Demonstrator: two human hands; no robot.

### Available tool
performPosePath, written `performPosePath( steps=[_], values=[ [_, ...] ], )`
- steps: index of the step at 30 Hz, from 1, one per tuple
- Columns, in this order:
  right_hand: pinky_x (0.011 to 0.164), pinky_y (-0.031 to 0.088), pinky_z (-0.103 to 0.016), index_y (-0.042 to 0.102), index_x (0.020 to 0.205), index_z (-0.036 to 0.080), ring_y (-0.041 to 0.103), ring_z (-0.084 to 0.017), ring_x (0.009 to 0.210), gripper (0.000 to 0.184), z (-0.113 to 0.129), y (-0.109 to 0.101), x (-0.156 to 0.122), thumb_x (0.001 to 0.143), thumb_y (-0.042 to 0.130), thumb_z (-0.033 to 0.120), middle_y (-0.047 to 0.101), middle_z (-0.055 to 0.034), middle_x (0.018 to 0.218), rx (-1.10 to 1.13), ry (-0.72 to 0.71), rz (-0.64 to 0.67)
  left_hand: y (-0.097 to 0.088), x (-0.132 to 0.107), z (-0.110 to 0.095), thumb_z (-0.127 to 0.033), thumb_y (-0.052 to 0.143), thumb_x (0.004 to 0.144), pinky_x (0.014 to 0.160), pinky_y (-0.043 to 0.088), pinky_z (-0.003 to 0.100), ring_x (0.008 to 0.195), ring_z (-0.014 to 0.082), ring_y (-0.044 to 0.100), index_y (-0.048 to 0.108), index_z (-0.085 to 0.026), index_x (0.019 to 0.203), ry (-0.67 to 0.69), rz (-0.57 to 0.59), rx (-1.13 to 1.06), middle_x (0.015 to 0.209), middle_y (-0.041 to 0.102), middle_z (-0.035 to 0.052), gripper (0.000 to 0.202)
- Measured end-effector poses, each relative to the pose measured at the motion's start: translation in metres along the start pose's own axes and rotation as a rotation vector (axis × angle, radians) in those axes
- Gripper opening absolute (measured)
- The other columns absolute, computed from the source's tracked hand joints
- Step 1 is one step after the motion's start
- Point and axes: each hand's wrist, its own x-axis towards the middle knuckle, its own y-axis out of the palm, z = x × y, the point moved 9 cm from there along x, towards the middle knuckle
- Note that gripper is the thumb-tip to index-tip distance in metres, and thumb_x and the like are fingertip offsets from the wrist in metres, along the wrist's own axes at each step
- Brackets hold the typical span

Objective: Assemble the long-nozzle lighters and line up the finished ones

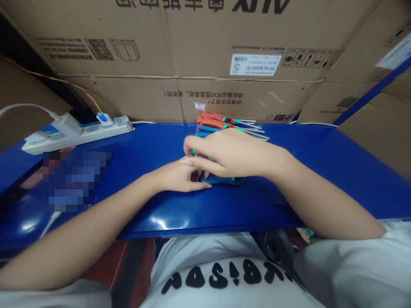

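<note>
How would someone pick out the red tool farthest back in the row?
Find the cardboard box at the back of the blue table. Near its base, beyond the right hand, lies a row of long-handled tools. The red tool lies nearest the box, with orange tools and blue tools in front.

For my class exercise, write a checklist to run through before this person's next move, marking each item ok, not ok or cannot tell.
1. Both hands in view above the table: ok; the right hand overlaps the left hand.
2. Each hand's grip confirmed: cannot tell; the fingers are partly hidden.
3. Metal tips of the red and orange lighters all pointing to the person's right: ok.
4. Every lighter visible for counting: not ok; the hands cover part of the pile.
5. Power strip apart from the lighters: ok, off to the left.
</note>
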Motion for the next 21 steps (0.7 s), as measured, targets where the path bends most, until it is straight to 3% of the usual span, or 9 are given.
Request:
performPosePath(
  steps=[5, 11, 14, 17, 21],
  values=[
    [0.062, 0.03, -0.028, 0.056, 0.121, 0.017, 0.054, -0.016, 0.07, 0.025, 0.001, -0.001, -0.001, 0.102, 0.04, 0.021, 0.071, -0.008, 0.098, 0.054, -0.012, 0.021, 0.0, 0.0, -0.004, -0.041, 0.072, 0.088, 0.062, 0.053, 0.025, 0.067, 0.0143, 0.064, 0.064, -0.016, 0.095, 0.038, 0.005, -0.036, 0.082, 0.069, 0.003, 0.027],
    [0.06, 0.028, -0.028, 0.058, 0.114, 0.018, 0.05, -0.016, 0.064, 0.024, -0.002, 0.001, -0.002, 0.104, 0.039, 0.029, 0.068, -0.0053, 0.084, 0.01, 0.0, 0.028, -0.001, 0.001, -0.004, -0.039, 0.073, 0.088, 0.056, 0.05, 0.023, 0.06, 0.0127, 0.061, 0.064, -0.017, 0.09, 0.041, -0.015, -0.047, 0.069, 0.063, -0.0011, 0.024],
    [0.063, 0.033, -0.028, 0.055, 0.119, 0.018, 0.054, -0.017, 0.071, 0.023, 0.003, 0.002, -0.001, 0.1, 0.043, 0.018, 0.069, -0.007, 0.097, 0.103, -0.043, 0.022, 0.0, 0.001, -0.004, -0.038, 0.074, 0.087, 0.059, 0.052, 0.024, 0.064, 0.0137, 0.063, 0.065, -0.016, 0.09, 0.038, -0.003, -0.061, 0.074, 0.067, 0.0011, 0.024],
    [0.068, 0.038, -0.028, 0.057, 0.112, 0.016, 0.055, -0.017, 0.079, 0.019, 0.004, -0.001, -0.001, 0.097, 0.045, 0.015, 0.068, -0.0086, 0.103, 0.161, -0.057, 0.014, 0.0, 0.003, -0.001, -0.039, 0.075, 0.086, 0.059, 0.052, 0.023, 0.063, 0.0134, 0.063, 0.066, -0.016, 0.087, 0.024, 0.001, -0.09, 0.071, 0.067, 0.0006, 0.025],
    [0.071, 0.04, -0.028, 0.061, 0.101, 0.017, 0.055, -0.016, 0.078, 0.009, -0.01, -0.018, -0.007, 0.097, 0.055, 0.023, 0.067, -0.0048, 0.091, 0.254, -0.004, -0.067, -0.003, 0.004, 0.004, -0.043, 0.081, 0.081, 0.059, 0.05, 0.021, 0.06, 0.0122, 0.064, 0.068, -0.015, 0.085, -0.061, 0.006, -0.154, 0.067, 0.066, -0.0009, 0.03]
  ],
)
